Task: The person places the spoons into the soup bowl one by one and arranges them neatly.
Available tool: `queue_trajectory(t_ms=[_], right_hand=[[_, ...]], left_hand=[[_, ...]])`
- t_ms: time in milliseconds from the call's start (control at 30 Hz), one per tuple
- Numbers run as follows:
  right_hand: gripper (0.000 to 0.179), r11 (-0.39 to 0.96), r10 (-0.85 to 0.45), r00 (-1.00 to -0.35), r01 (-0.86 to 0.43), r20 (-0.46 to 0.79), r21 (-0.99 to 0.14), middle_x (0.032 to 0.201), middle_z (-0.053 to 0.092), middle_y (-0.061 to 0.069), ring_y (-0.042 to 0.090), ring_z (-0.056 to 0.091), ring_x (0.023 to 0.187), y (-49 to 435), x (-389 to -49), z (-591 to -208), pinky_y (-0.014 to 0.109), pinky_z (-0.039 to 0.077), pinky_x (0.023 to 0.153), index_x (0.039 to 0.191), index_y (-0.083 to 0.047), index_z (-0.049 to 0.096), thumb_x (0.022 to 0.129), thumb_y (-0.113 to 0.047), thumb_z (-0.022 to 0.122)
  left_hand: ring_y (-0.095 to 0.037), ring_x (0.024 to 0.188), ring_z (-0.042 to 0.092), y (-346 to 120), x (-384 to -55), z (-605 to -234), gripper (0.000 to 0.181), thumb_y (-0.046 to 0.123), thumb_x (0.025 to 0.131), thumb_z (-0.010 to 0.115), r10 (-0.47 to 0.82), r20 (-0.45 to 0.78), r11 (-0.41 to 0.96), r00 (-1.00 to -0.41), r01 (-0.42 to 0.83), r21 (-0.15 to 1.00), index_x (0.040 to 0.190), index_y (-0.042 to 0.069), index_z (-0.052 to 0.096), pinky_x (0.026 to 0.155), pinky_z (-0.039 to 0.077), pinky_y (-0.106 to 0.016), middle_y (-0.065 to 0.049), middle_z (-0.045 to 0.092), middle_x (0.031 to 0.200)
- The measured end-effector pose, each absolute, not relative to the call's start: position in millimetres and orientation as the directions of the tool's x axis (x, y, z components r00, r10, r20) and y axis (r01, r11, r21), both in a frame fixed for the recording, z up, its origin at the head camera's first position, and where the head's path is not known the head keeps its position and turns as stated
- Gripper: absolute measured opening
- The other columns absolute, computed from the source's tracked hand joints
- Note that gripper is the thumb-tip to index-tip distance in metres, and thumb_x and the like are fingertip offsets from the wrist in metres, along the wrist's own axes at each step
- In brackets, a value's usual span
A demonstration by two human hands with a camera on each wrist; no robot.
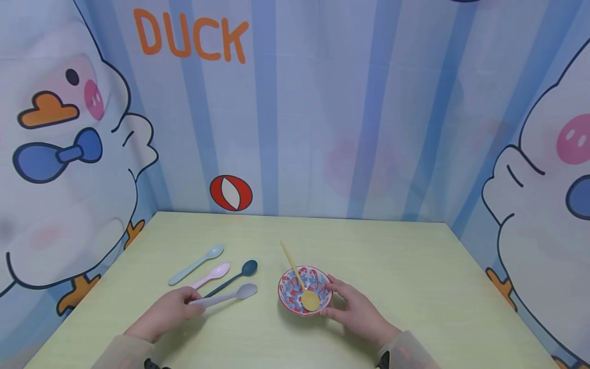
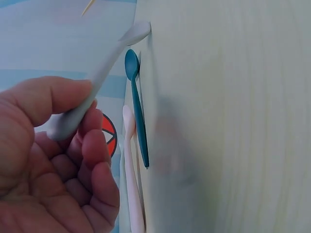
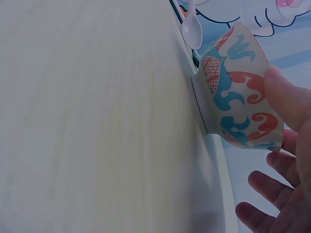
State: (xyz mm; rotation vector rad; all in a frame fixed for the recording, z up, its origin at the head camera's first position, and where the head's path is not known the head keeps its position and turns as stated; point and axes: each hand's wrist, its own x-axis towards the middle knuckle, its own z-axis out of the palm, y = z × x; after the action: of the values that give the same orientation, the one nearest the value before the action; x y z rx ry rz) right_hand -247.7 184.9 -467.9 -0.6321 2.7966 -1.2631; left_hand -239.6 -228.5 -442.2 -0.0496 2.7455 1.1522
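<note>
The left hand [image 1: 168, 310] pinches a grey spoon [image 1: 226, 297] near its handle end, its head pointing away from that hand. Just beyond this hand, a pale-blue spoon [image 1: 195, 265], a pink spoon [image 1: 214, 274] and a teal spoon [image 1: 232, 279] lie on the tabletop [image 1: 392, 261]. Between both hands, a yellow spoon [image 1: 310, 300] rests inside a patterned bowl [image 1: 289, 292], gripped at its near side by the right hand [image 1: 357, 311].

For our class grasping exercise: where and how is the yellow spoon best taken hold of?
Pinch the yellow spoon by its slim handle, probably from above and the left: it slants up past the far rim of the red-and-blue patterned bowl, while the rounded head lies inside. The right hand holds the bowl's right side, so the left looks freer.
</note>
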Motion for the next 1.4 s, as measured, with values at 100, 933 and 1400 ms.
queue_trajectory(t_ms=[100, 933, 1400], right_hand=[[0.071, 0.592, -0.365, -0.917, -0.363, 0.162, -0.720, 0.151, 0.038, 0.004, 0.034, 0.033, 0.138, 185, -248, -468, 0.054, 0.031, 0.106, 0.135, -0.007, 0.053, 0.081, -0.047, 0.072], [0.072, 0.594, -0.371, -0.914, -0.370, 0.165, -0.714, 0.152, 0.037, 0.004, 0.034, 0.031, 0.138, 186, -248, -469, 0.054, 0.029, 0.107, 0.136, -0.008, 0.053, 0.081, -0.049, 0.071], [0.072, 0.594, -0.365, -0.914, -0.375, 0.177, -0.712, 0.151, 0.037, 0.007, 0.035, 0.032, 0.138, 186, -247, -468, 0.055, 0.030, 0.107, 0.136, -0.007, 0.053, 0.080, -0.048, 0.072]], left_hand=[[-0.021, 0.070, 0.045, -229, -239, -442, 0.020, 0.021, 0.085, 0.070, 0.019, -0.166, 0.672, -0.986, -0.110, 0.732, 0.097, 0.007, 0.063, 0.060, 0.035, -0.032, -0.005, 0.053, 0.078], [-0.021, 0.092, 0.058, -217, -242, -444, 0.037, 0.025, 0.092, 0.063, -0.140, -0.201, 0.271, -0.970, -0.233, 0.934, 0.116, -0.004, 0.058, 0.083, 0.047, -0.037, -0.012, 0.067, 0.103], [-0.015, 0.089, 0.066, -206, -247, -446, 0.035, 0.010, 0.095, 0.056, -0.161, -0.216, -0.105, -0.963, -0.201, 0.974, 0.125, -0.007, 0.047, 0.085, 0.053, -0.030, -0.006, 0.068, 0.095]])
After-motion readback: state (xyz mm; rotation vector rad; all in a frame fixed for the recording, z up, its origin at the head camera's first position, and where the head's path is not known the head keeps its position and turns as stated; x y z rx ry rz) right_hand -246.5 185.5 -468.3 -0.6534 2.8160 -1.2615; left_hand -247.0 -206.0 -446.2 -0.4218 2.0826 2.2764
